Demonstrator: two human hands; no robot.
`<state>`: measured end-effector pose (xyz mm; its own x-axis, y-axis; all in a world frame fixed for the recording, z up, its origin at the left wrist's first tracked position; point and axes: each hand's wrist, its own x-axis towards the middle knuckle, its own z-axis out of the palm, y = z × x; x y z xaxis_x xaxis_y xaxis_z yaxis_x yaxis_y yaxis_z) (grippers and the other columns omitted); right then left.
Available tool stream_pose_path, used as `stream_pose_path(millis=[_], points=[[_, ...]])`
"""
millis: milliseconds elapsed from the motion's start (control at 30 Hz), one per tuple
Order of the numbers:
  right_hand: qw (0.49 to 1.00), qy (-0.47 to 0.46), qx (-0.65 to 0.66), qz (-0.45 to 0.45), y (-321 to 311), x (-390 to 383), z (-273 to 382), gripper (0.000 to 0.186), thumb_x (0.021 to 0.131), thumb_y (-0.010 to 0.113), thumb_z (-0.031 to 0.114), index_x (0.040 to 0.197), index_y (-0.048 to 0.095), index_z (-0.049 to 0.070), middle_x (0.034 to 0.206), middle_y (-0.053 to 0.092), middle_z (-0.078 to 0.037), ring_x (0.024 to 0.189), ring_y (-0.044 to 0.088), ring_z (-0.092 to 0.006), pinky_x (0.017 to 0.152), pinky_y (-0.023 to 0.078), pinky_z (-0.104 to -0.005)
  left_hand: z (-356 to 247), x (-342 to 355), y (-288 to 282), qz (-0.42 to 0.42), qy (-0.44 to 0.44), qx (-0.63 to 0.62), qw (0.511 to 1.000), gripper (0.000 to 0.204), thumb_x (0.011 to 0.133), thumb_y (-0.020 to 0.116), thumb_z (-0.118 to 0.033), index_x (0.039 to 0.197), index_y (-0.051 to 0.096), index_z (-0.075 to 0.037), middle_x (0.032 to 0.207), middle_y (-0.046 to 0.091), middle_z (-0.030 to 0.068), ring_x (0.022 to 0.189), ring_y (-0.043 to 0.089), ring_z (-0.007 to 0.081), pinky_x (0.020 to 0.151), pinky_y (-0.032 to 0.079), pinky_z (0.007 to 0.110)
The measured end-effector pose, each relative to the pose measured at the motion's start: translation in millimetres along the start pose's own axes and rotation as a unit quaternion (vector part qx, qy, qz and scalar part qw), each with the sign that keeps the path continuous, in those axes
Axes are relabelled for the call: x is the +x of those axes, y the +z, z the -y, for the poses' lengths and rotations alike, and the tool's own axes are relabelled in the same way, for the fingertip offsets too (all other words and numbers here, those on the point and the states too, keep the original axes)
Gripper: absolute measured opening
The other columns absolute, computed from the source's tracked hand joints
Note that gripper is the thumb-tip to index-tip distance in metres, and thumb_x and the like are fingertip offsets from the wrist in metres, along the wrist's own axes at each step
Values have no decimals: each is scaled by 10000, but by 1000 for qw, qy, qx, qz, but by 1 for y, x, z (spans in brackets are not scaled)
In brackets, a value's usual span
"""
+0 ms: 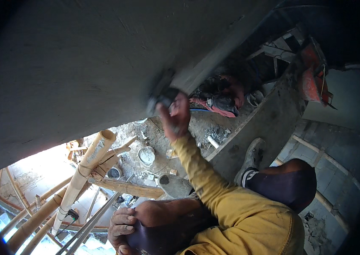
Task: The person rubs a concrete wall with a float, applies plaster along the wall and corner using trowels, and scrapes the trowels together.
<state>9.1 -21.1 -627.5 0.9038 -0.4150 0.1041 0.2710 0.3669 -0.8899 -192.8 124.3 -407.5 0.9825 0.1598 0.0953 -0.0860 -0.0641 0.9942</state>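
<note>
Left hand (pixel 122 227) curls on the knee; right hand (pixel 175 114) grips a blurred float (pixel 161 97) against the grey wall (pixel 82 63).

A broad grey rendered wall (pixel 82 63) fills the upper left of the view, its surface smooth with faint trowel marks. Below it, bamboo poles (pixel 84 170) lashed together form scaffolding — a timber plank (pixel 124 187) is fixed across them. The ground beneath (pixel 163 144) is rough and littered with rubble, pale buckets (pixel 147 155) and scraps. To the right, a curved concrete edge (pixel 265 123) borders grey blockwork (pixel 337 170). An orange machine (pixel 314 76) stands at upper right. Strong daylight enters at lower left — the upper right lies in shade.
</note>
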Motion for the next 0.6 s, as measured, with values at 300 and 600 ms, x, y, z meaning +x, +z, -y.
stream_pose_path(millis=[300,600], points=[[938,-201,-276,-54,26,8,31,561,813,753,240,1218,425,33,1099,432,-133,994,466,-246,853,413,-383,16,5,-14,57,39,-7,998,540,911,510,-539,900,627,-12,947,647,188,998,585,349,898,441,480],[970,-62,-155,-179,1,42,-6,462,854,721,247,1164,452,35,1037,497,-37,892,475,-132,834,422,-317,-1,-11,6,-17,-1,1,1000,442,913,482,-482,925,568,-48,996,576,149,1072,503,311,994,351,457]])
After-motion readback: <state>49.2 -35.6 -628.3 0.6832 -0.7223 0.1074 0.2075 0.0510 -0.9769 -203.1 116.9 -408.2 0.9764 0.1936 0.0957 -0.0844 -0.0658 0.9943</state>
